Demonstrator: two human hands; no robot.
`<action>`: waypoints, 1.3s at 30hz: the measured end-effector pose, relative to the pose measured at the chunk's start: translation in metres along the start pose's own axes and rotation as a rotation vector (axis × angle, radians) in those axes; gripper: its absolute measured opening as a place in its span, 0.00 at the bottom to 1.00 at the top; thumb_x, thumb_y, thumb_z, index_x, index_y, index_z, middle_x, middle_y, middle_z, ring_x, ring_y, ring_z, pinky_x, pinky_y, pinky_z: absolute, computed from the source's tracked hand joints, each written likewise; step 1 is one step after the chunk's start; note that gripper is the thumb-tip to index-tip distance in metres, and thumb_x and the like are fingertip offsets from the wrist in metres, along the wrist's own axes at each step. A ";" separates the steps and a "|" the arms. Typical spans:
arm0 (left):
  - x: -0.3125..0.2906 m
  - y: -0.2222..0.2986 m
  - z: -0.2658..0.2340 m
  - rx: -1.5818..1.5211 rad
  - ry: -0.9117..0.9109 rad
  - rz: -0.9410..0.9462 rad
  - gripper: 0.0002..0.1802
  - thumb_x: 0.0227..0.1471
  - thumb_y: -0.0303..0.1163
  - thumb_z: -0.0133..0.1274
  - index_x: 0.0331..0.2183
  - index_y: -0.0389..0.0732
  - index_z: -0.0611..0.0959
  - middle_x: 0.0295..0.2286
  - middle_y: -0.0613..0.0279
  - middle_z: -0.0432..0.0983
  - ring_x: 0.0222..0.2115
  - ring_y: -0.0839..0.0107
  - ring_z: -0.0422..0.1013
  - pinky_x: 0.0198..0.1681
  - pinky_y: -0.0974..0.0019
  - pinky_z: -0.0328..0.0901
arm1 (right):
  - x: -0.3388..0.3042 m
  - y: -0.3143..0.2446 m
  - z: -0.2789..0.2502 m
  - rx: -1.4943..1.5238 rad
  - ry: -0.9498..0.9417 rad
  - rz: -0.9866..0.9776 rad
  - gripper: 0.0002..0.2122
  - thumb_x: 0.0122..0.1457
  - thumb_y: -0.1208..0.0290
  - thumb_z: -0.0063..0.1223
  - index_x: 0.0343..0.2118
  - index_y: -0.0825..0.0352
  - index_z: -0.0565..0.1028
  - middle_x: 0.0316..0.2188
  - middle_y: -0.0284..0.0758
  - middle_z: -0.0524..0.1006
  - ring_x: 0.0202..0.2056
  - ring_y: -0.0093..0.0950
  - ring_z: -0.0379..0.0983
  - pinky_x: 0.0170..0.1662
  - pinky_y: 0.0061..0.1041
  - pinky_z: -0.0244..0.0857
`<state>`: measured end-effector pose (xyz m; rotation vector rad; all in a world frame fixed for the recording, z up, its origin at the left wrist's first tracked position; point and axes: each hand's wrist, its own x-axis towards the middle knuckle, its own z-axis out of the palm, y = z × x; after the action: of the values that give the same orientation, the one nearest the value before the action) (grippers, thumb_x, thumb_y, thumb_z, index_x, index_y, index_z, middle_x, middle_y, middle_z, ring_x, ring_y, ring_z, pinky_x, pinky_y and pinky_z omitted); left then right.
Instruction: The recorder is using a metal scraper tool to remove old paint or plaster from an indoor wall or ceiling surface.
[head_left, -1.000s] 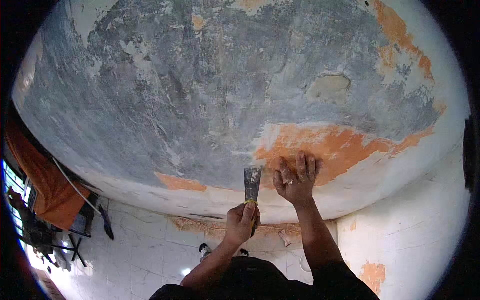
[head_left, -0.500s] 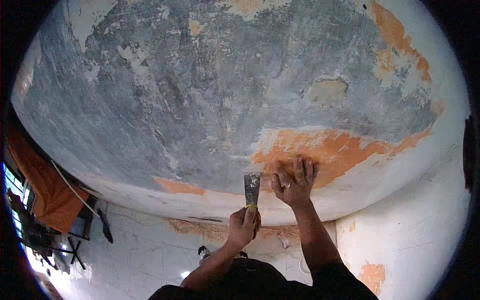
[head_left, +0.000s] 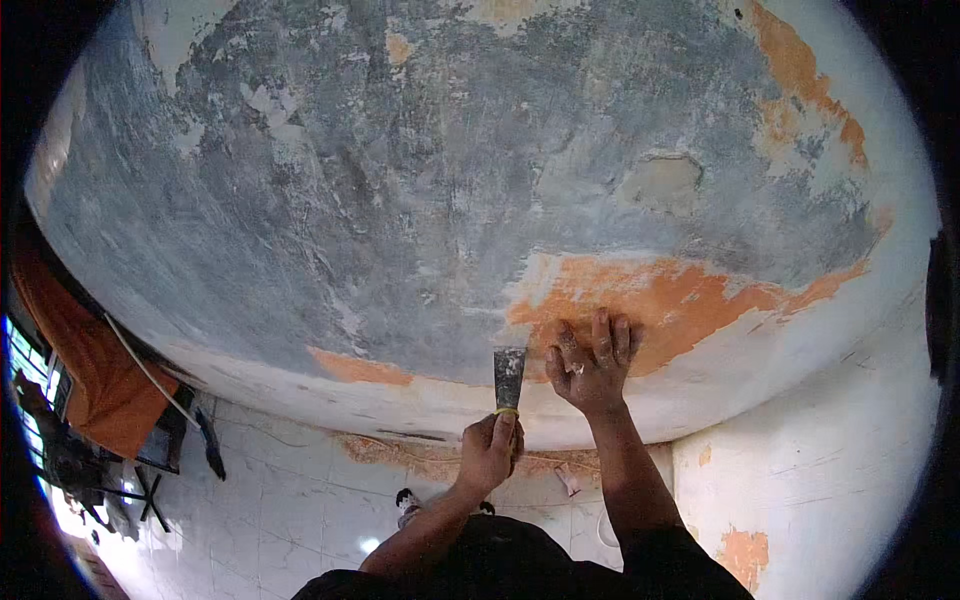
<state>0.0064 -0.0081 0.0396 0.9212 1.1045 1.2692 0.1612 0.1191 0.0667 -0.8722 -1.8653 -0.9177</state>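
My left hand [head_left: 490,450] grips the handle of a metal scraper [head_left: 509,373], its flat blade set against the wall [head_left: 400,200] at the lower edge of the bare grey patch. Just to the right of the blade, my right hand [head_left: 592,362] lies flat on the wall with fingers spread, over a patch of orange paint [head_left: 690,300]. Most of the wall above is scraped down to grey plaster, with white and orange paint left at its edges.
Below the wall lies a white tiled floor [head_left: 290,490] with a strip of debris along its foot. An orange cloth [head_left: 95,375] hangs at the left beside a dark stand [head_left: 90,470]. A white wall with orange spots [head_left: 800,480] meets it at the right.
The scraper and my left hand have shifted slightly, staying at the same spot on the wall. My right hand remains pressed flat beside the blade.
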 end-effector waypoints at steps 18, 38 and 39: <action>-0.001 0.006 -0.002 0.070 0.006 0.043 0.27 0.61 0.50 0.40 0.22 0.38 0.73 0.13 0.65 0.67 0.11 0.79 0.61 0.14 0.72 0.56 | -0.004 0.008 0.004 0.008 -0.005 0.001 0.16 0.56 0.56 0.50 0.46 0.50 0.75 0.63 0.42 0.53 0.66 0.44 0.38 0.63 0.55 0.32; 0.009 -0.014 -0.011 0.111 0.015 0.035 0.26 0.62 0.47 0.39 0.22 0.37 0.74 0.13 0.64 0.68 0.13 0.78 0.64 0.17 0.71 0.59 | -0.006 0.011 0.002 0.024 0.006 -0.006 0.16 0.56 0.56 0.50 0.48 0.49 0.74 0.63 0.43 0.53 0.65 0.44 0.41 0.63 0.54 0.33; 0.012 -0.011 -0.011 0.113 0.013 0.038 0.26 0.62 0.47 0.39 0.22 0.37 0.74 0.13 0.64 0.68 0.13 0.78 0.64 0.17 0.71 0.59 | -0.010 0.010 0.006 0.009 -0.007 0.000 0.17 0.56 0.56 0.50 0.49 0.49 0.74 0.63 0.43 0.54 0.65 0.45 0.41 0.63 0.54 0.33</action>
<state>-0.0017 0.0019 0.0255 1.0241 1.1831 1.2556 0.1716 0.1267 0.0579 -0.8718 -1.8742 -0.9066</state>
